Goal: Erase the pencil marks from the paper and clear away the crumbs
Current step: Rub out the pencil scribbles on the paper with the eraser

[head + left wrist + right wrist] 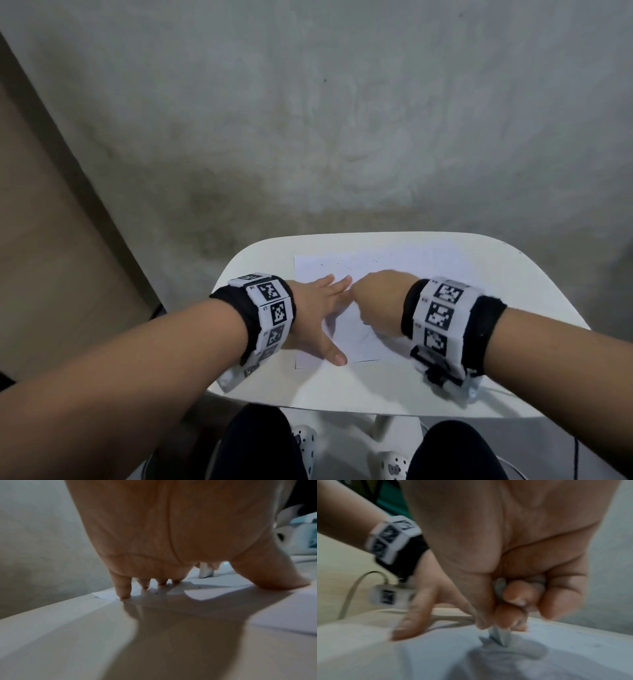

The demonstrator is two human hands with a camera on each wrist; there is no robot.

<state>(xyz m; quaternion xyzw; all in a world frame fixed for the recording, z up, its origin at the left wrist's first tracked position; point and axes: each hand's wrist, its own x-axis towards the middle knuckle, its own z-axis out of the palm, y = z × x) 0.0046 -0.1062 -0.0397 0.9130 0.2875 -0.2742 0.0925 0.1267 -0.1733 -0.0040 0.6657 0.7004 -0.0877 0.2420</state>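
A white sheet of paper [356, 335] lies on the small white table [445, 394]. My left hand [325, 308] lies flat on the sheet's left part with fingers spread, and its fingertips [123, 593] press down on the sheet. My right hand [376, 298] is curled into a fist over the middle of the sheet and pinches a white eraser [500, 637], whose tip touches the paper. The same eraser [205, 570] shows past my left palm. Small dark crumbs [156, 593] lie by my left fingers, and faint specks [342, 264] dot the sheet's far part.
The table's rounded far edge [376, 235] stands close to a grey wall. A thin cable [351, 588] hangs from my left wristband. My knees and white shoes [305, 442] are under the table's front edge.
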